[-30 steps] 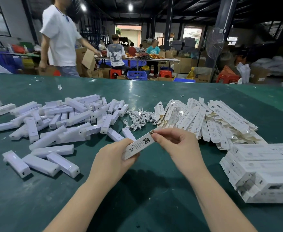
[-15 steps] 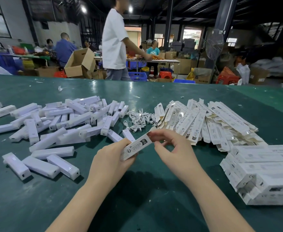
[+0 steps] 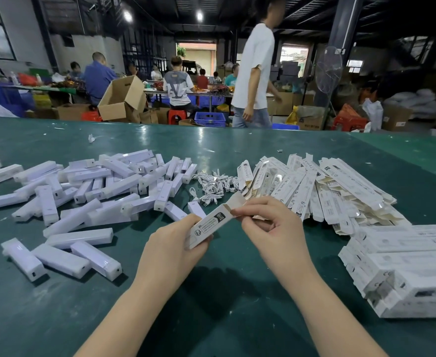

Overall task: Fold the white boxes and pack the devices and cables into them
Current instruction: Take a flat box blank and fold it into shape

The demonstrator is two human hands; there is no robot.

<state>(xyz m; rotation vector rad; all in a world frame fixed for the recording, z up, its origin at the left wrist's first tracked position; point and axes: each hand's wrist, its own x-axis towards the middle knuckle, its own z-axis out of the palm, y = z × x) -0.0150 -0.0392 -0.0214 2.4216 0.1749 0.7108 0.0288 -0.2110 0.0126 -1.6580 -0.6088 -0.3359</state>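
The job looks barely underway: 1 box point(image 3: 213, 224) is in hand, held just above the green table point(image 3: 237, 318) in front of the person. The left hand point(image 3: 172, 249) wraps its lower end; the right hand point(image 3: 269, 222) pinches a flap at the upper end, whose top flap stands open, so this end is not yet closed. Whether anything is inside the box cannot be told. Flat boxes point(image 3: 315, 186) lie fanned out to the right, a tangle of cables point(image 3: 215, 185) sits mid-table, and many loose devices point(image 3: 103, 191) spread to the left. A stack point(image 3: 405, 266) of boxes at near right looks finished.

Compared with 0.5 s earlier, the end flap has lifted open and the right fingers have curled in closer to it; the piles are unchanged.
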